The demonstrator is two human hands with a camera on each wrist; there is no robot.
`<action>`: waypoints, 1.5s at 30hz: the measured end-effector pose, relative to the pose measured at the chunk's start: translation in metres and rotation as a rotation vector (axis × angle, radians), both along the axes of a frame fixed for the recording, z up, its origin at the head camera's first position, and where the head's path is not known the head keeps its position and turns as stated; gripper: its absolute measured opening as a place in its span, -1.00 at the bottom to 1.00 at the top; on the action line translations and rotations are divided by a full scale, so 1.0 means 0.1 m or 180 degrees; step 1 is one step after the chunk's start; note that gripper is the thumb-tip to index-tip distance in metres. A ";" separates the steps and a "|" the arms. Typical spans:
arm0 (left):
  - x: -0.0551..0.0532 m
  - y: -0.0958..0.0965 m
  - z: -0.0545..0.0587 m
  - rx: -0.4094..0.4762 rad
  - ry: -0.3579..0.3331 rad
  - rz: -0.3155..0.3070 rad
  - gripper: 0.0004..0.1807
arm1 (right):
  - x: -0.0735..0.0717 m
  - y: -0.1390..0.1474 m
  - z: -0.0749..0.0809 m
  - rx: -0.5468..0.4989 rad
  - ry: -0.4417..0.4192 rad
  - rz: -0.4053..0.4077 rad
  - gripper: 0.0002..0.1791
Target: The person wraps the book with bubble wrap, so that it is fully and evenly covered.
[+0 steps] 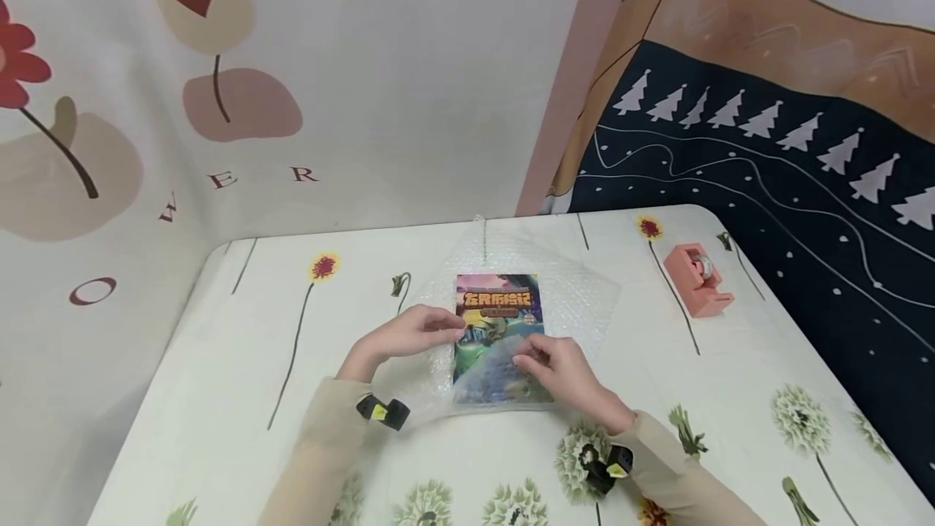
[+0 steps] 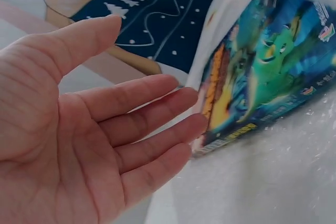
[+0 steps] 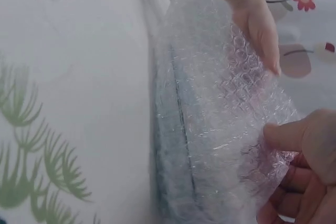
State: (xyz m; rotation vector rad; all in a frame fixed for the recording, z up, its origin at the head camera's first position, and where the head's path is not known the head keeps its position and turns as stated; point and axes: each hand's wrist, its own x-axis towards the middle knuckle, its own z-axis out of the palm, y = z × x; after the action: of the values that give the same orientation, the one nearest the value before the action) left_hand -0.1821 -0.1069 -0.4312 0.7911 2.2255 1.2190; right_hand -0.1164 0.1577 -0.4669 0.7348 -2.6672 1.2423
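A book with a colourful cartoon cover [image 1: 504, 308] lies on a sheet of bubble wrap [image 1: 580, 295] in the head view. One flap of the wrap is folded up over the book's lower part, so its cover looks hazy there. My right hand [image 1: 566, 372] pinches the edge of that flap between thumb and fingers, also seen in the right wrist view, where the bubble wrap [image 3: 210, 103] hides most of the book. Beside the book's left edge is my left hand [image 1: 416, 333], fingers extended and fingertips right at the cover. The left wrist view shows its palm with nothing in it.
A pink tape dispenser [image 1: 694, 281] with a roll of tape stands on the right of the table. The flower-print tablecloth [image 1: 241, 347] covers the table. Printed curtains [image 1: 409, 88] hang along the back, and a dark tree-print cloth [image 1: 730, 161] along the right.
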 end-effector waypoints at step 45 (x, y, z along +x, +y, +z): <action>0.25 0.53 -0.49 -0.0391 0.1419 0.0898 -0.21 | -0.21 -0.07 -0.14 0.0052 -0.0631 -0.0503 -0.82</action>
State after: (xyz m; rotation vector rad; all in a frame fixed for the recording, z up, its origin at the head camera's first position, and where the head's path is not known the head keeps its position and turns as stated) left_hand -0.1571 -0.0540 -0.4804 0.7778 2.8250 1.0928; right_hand -0.1375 0.1508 -0.4810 0.4114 -2.8287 1.3158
